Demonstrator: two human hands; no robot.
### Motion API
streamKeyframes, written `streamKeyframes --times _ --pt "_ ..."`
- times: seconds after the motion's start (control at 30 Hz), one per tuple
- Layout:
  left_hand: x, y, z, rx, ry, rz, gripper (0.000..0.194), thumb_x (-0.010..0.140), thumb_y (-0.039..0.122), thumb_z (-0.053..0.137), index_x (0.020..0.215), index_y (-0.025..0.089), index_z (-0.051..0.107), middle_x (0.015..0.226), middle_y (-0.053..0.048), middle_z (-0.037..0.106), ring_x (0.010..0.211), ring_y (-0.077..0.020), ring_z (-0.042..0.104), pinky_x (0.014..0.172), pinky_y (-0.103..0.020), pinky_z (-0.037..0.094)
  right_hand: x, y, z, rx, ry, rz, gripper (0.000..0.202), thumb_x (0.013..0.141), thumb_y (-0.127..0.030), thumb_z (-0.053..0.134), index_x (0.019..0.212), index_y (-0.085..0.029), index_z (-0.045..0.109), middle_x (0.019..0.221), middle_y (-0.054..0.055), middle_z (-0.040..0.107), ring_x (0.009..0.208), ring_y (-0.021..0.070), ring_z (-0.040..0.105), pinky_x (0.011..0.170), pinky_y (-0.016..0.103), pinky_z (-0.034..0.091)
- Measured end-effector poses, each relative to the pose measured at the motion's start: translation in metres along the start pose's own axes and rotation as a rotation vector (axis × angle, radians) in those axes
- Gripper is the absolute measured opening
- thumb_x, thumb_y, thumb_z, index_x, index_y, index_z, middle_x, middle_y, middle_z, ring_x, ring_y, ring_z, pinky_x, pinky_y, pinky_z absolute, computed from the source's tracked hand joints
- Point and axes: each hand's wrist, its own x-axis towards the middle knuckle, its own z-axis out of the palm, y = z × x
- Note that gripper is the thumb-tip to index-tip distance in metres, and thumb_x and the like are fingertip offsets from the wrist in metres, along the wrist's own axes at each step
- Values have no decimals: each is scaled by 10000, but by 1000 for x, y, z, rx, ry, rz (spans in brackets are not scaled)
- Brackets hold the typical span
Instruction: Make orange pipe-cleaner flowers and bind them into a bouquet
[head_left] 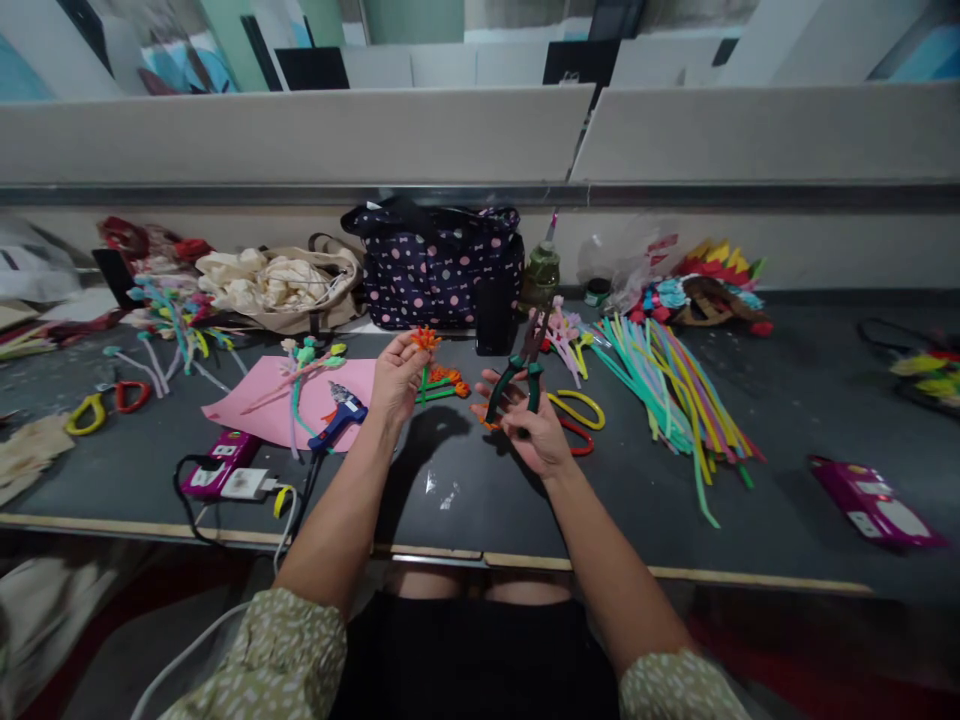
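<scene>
- Glue gun [345, 415]: rests on the pink sheet [244, 390], near the left forearm; prudent to treat its tip as hot
- Left hand [397, 375]: thumb and fingers pinched together on an orange flower [424, 340], raised above the table; a light pinch low on the head should spare the petals
- Orange-and-green pieces [452, 384]: lie between the hands, partly covered
- Right hand [536, 430]: wrapped around the pliers [517, 378], handles spread; steady the flower before any bite, fingertips well back
- Pliers' tips: dark, hard to make out; gap cannot be told
- Orange scrap [486, 418]: mostly hidden by the right fingers; kind uncertain
- Scissors [589, 408]: loops visible, blades not made out
</scene>
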Motion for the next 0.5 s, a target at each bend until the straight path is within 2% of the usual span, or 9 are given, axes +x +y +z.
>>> streamKeyframes --times 0.13,0.3,0.5 --pt "-1 -2 -2 -21 -4 -10 349 546 248 857 799 177 628 742 -2 702 600 -92 627 619 -213 525 -5 0 2 -109 -20 -35 368 708 -140 684 1001 -278 511 1086 24 661 969 214 651 849 460 545" --pt "-3 -3 -1 -13 -16 -15 335 540 271 859 781 174 649 682 14 679 585 -93 612 648 -233 534 -5 4 -1 -194 -84 7 235 753 -209 697 902 -238 518 969 28 663 812 176 653 727 378 572" --pt "-3 -3 -3 9 -27 28 293 585 289 838 795 168 673 716 12 673 645 -89 626 719 -231 530 -5 10 2 -275 -133 14 234 767 -233 703 936 -219 542 1014 48 669 880 196 669 884 456 516"
